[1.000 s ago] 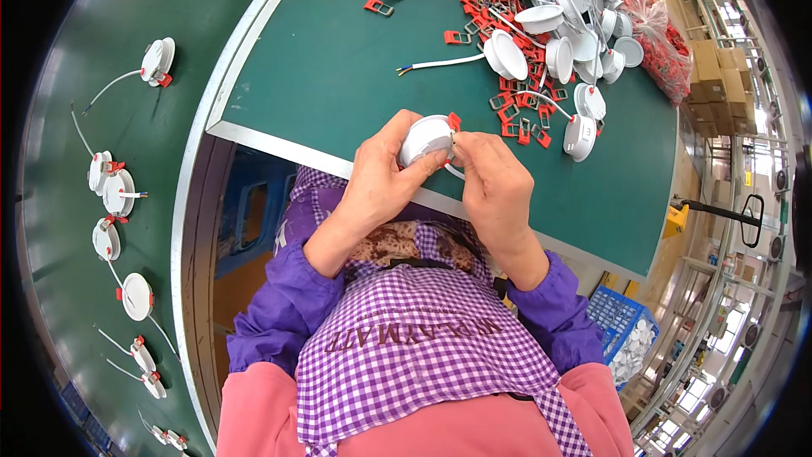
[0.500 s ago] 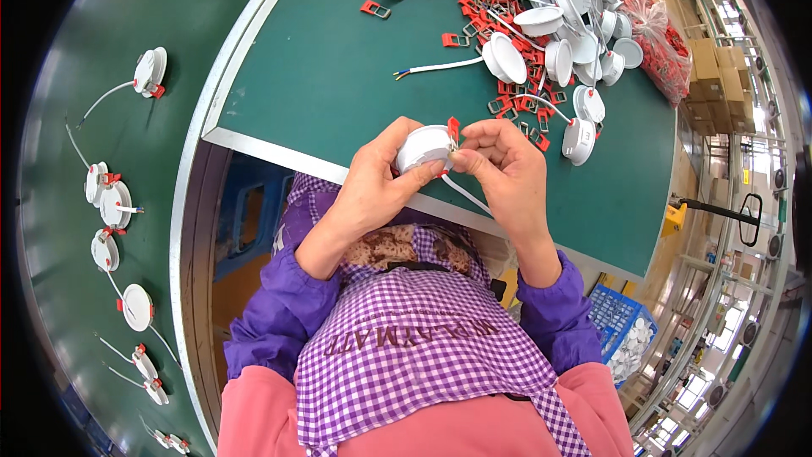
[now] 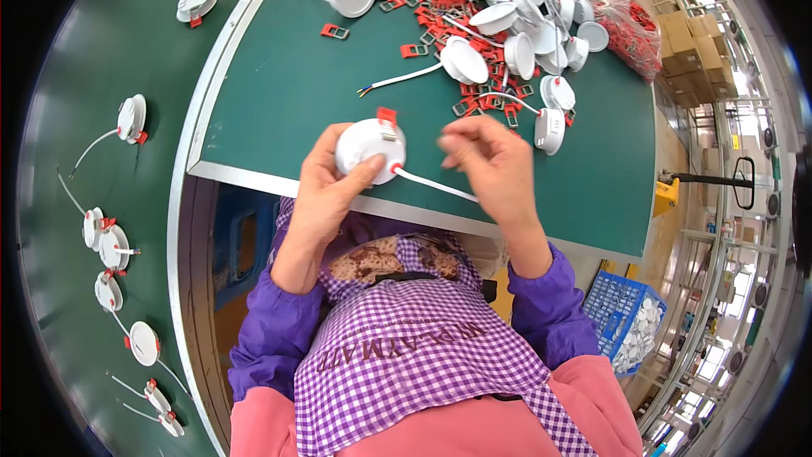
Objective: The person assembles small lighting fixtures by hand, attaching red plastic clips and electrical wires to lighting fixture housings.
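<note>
Head camera view: A worker's left hand grips a round white lamp over the near edge of a green table, thumb pressed across its back. A red clip stands at the lamp's upper rim, and a white cable runs from its side toward the right hand. That hand hovers apart from the lamp, fingers loosely curled; blur hides whether its fingertips pinch anything. Beyond lie loose red clips, heaped white lamps and a clear bag of red pieces.
</note>
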The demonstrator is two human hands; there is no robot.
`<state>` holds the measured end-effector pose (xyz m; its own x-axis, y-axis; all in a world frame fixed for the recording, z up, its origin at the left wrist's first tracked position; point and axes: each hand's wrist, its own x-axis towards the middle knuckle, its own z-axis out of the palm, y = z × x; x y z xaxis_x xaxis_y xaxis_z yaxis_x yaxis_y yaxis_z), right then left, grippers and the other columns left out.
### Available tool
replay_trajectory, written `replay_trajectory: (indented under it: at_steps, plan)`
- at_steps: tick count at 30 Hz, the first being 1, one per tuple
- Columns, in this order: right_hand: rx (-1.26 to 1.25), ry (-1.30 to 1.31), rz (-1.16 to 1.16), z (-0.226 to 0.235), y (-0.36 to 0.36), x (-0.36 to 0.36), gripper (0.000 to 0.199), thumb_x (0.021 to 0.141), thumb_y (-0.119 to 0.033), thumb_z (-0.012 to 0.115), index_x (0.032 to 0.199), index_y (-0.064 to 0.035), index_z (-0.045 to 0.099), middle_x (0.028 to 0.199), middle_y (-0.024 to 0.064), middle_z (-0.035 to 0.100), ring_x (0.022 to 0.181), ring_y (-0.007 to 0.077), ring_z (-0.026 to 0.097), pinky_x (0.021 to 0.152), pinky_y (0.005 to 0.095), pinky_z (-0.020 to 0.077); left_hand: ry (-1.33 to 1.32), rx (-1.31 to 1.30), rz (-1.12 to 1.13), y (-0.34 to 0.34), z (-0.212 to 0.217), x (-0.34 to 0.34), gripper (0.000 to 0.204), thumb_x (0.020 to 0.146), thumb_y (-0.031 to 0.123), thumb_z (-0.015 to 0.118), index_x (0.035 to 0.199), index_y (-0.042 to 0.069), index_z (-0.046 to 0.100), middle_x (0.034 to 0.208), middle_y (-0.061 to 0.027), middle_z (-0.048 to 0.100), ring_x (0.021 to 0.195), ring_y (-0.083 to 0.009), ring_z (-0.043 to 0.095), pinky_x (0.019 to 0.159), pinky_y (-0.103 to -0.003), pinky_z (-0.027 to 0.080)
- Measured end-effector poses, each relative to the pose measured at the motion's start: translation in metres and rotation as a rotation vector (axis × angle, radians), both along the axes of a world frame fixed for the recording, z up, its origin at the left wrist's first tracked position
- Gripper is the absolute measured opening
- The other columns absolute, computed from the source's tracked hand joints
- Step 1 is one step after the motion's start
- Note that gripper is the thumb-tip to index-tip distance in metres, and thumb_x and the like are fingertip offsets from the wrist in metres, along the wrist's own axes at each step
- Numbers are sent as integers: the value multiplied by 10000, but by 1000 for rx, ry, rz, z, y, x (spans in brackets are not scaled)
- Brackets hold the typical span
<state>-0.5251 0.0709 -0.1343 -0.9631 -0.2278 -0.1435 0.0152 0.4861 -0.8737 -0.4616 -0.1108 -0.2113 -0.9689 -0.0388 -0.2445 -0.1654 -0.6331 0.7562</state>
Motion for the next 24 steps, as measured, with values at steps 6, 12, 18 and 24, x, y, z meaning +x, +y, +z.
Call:
replay_trajectory:
  at_steps: [6, 12, 18, 24]
  plan:
    - [508, 411, -86, -13, 58, -14, 119, 825, -98, 669, 899, -5, 663, 840, 121, 630, 708, 267, 633, 638, 331, 502, 18, -79, 200, -27, -2, -6, 362, 845, 12, 666, 1182, 28, 533, 1073, -65, 628, 955, -137, 622, 844, -278, 519]
    - [657, 468, 9, -26, 67, -5, 255, 809, -172, 700, 1006, -20, 644, 926, 123, 614, 759, 315, 626, 681, 379, 506, -62, -491, 497, -138, -17, -1, 391, 871, 121, 676, 1232, 61, 539, 1151, -83, 627, 964, -163, 636, 775, -278, 535]
    - [573, 396, -26, -26, 67, -19, 305, 820, -140, 693, 1081, -10, 604, 914, 144, 580, 797, 326, 611, 679, 404, 495, -320, -870, 703, -298, -59, 42, 465, 832, 209, 742, 1241, 81, 562, 1057, -58, 660, 868, -117, 626, 632, -214, 440]
    - [607, 364, 47, -24, 75, -28, 246, 796, -91, 705, 983, 5, 578, 918, 147, 555, 757, 315, 604, 656, 399, 485, -353, -1099, 814, -383, -105, 61, 517, 821, 245, 746, 1238, 2, 561, 1100, -122, 647, 924, -209, 632, 782, -295, 496]
